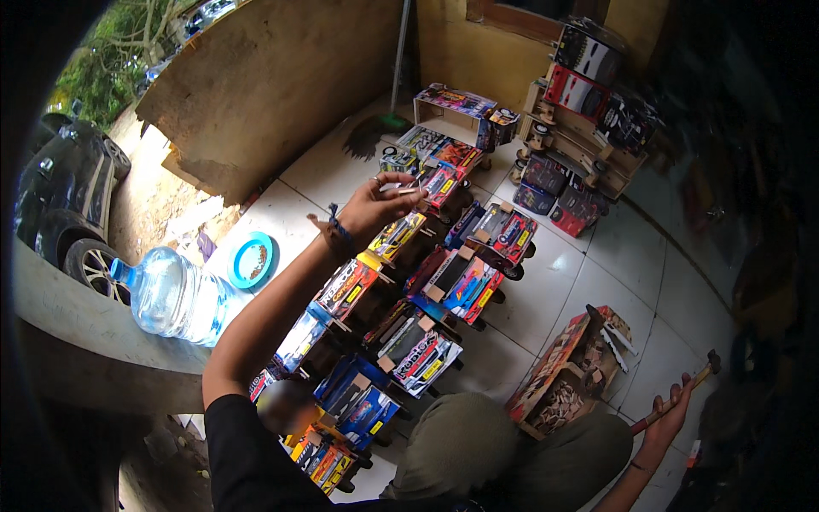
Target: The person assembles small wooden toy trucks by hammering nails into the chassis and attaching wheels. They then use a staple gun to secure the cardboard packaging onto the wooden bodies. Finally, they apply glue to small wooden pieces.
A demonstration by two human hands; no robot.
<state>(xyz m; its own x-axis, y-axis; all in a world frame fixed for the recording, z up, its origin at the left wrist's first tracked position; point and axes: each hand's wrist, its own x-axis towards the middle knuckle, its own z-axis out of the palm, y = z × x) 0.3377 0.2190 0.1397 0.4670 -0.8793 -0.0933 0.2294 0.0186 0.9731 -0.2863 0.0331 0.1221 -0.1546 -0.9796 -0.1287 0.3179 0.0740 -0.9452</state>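
Observation:
My left hand [375, 209] reaches out over rows of colourful toy trucks [422, 354], its thumb and fingers pinched round a small, thin, pale piece too small to name. A red and yellow toy truck [441, 183] lies just beyond those fingertips. Off to the right, beside my knee, my right hand [670, 414] is wrapped round the handle of a hammer [711, 364], its head pointing up and away. Between my knee and the trucks' right side, a printed wooden box [550, 375] holds many small brown wood pieces [560, 408].
A large clear water bottle [175, 299] lies on its side at left, near a turquoise bowl [252, 260]. A broom [375, 132] leans by the far wall. More trucks and wooden frames [580, 128] are stacked at the back right. A dark car [68, 196] stands outside.

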